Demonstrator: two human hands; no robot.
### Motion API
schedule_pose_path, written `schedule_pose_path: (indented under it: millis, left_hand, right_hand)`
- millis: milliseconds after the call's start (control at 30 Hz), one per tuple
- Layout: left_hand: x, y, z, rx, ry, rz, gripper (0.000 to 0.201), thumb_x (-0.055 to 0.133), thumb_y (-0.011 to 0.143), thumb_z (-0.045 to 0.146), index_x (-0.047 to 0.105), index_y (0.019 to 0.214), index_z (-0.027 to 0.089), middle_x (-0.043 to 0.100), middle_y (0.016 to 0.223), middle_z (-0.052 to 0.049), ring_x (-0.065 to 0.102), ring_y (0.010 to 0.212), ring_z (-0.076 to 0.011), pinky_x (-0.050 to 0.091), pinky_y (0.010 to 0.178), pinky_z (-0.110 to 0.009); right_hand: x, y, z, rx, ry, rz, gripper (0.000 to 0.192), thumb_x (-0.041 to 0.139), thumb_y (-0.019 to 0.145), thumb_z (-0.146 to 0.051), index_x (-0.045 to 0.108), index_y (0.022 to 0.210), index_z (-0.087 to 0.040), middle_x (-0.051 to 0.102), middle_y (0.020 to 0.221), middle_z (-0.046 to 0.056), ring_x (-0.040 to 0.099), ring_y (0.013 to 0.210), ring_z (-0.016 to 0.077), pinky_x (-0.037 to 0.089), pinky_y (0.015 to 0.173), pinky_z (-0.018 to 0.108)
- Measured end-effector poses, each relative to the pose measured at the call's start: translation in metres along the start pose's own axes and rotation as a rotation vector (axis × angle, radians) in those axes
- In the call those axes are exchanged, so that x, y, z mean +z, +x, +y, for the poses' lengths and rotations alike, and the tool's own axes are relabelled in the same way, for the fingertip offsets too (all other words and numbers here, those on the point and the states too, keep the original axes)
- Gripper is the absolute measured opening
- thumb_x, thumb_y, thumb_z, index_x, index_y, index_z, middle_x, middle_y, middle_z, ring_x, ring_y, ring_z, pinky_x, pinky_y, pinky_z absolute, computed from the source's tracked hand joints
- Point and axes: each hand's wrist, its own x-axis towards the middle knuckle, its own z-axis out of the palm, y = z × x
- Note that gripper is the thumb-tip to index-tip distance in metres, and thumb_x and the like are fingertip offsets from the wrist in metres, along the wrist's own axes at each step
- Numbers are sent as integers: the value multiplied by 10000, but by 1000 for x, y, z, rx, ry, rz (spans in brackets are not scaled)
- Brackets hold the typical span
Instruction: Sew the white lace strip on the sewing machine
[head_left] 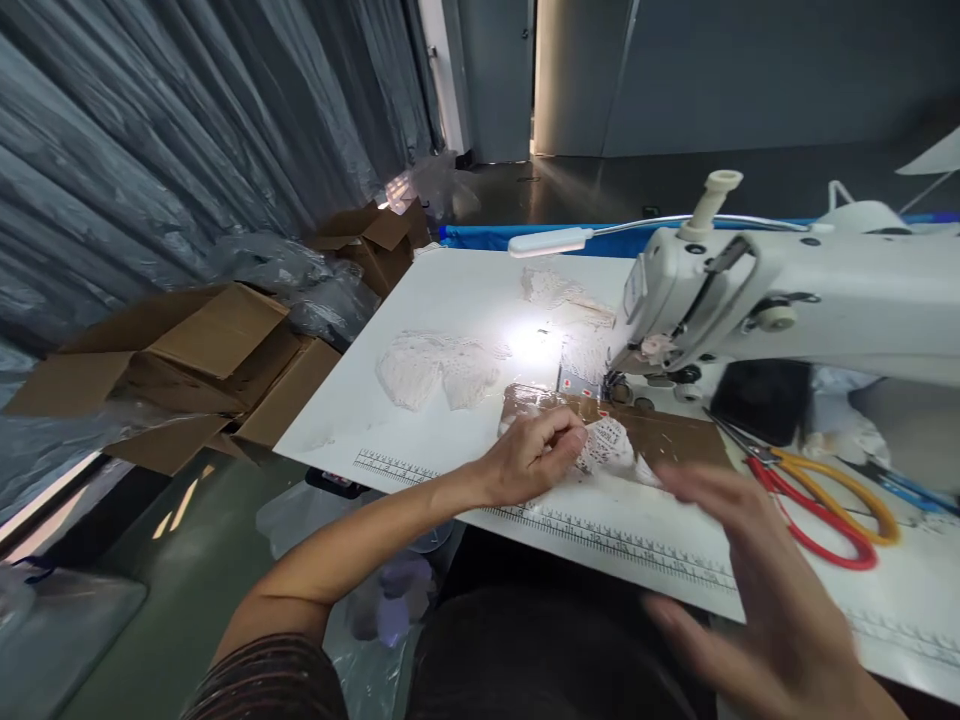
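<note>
The white, rounded openwork lace piece (609, 445) looks like thin, perforated cloth with a matt, textured face. The broad white tabletop (352, 405) is smooth, with a soft sheen. The flat brown rectangular sheet (686, 442) appears slick and glossy. The bulky white sewing machine (862, 300) has smooth, painted-looking casing. The looped red and orange-yellow scissor handles (862, 560) look like smooth plastic; the open brown boxes (225, 330) are matt cardboard.

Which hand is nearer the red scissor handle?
Right. The right hand is just left of the red scissor handle; the left hand is farther left, at the white lace.
</note>
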Motion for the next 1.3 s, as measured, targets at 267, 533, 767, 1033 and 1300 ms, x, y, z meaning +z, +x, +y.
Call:
schedule_pose_path:
  millis: [267,533,767,1033,1300]
  left_hand:
    - [33,5,20,-375,-978,95,297,596,874,458,509,829,177,561,778,-8,559,732,-142,465,675,-261]
    - [-3,8,12,-534,-579,-297,756,878,648,445,566,1279,168,657,911,-65,636,818,-193,502,757,-346]
    - [-50,17,3,-257,-139,-394,433,651,876,280,580,1297,206,665,1077,-86,650,935,-179,518,776,-306]
    - [-60,42,-21,10,831,-121,410,523,945,245,575,1349,199,592,1226,-146,615,838,-188,448,599,-264]
    - [-42,54,-43,379,543,-404,200,588,910,218,722,1048,274,687,1227,-59,622,1126,-240,402,994,-459]
  right_hand:
    - [27,5,21,681,600,-301,395,609,886,-566,676,926,-179,674,850,50,627,792,205,526,685,291]
    - [28,25,18,645,934,-835,395,749,791,-515,576,733,-164,506,670,-36,415,602,87,370,545,205]
    - [7,52,60,655,826,-852,416,700,818,-530,654,968,-145,615,726,3,459,552,79,375,504,208]
    - [15,100,101,676,-227,-391,352,651,777,-522,724,909,-204,630,679,42,582,638,206,395,549,302]
    - [-3,97,101,542,-279,-527,306,712,729,-455,702,930,-226,623,633,9,560,565,182,387,518,304]
